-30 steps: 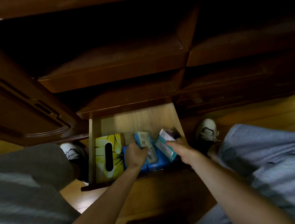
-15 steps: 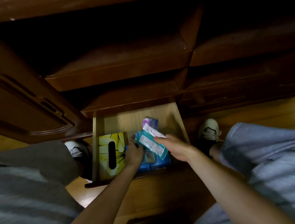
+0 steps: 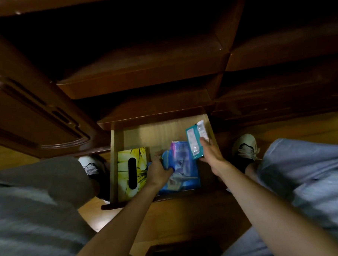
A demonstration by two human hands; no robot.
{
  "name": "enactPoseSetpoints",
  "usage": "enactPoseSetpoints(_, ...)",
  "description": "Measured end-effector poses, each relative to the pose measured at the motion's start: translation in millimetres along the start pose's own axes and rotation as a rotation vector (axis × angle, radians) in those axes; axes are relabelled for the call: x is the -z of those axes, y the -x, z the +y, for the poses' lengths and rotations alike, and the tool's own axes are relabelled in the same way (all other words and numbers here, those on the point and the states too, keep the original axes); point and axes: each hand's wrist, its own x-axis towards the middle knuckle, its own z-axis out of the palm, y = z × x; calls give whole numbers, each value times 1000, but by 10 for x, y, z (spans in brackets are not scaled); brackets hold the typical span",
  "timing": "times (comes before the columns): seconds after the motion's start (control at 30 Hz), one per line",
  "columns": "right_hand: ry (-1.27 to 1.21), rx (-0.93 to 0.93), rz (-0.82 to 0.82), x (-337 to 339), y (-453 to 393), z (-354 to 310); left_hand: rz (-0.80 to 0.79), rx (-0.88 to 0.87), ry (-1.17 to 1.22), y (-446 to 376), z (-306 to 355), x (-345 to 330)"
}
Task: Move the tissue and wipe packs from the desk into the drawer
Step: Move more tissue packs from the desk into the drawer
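Both hands work inside the open drawer (image 3: 115, 149): the left hand (image 3: 159, 171) grips the blue tissue packs (image 3: 182, 168) beside the yellow tissue box (image 3: 132, 168), likely steadying them. Right hand (image 3: 211, 155) pinches a teal wipe pack (image 3: 194, 144) over the free right side, seemingly to slot it in.

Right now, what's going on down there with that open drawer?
A person is crouched over the open wooden drawer, packing tissue and wipe packs into it. Their left hand grips the blue pack lying in the drawer beside a yellow flowered tissue box. Their right hand holds a teal wipe pack at the drawer's right side, not yet laid down.
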Motion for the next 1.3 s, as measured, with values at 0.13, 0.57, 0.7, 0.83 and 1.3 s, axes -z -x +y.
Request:
enactPoseSetpoints(0.13, 90, -76, -85, -100, -21, 113, 18, 18, 51, 27, -22, -63)
enactPoseSetpoints(0.57, -154, 192, 365, 532, -110, -217, -19, -39, 78, 5, 444, -526)
enactPoseSetpoints(0.7, -279, 194, 386, 838, -45, -166, -120, 18, -189, -22, 785, -1102)
enactPoseSetpoints(0.83, -323, 172, 421, 899, -103, -154, -368, 163, -314, -5, 840, -1529)
enactPoseSetpoints(1.3, -285, 120, 340, 807, -278, -44, -331, 239, 608, 22, 695, -1369)
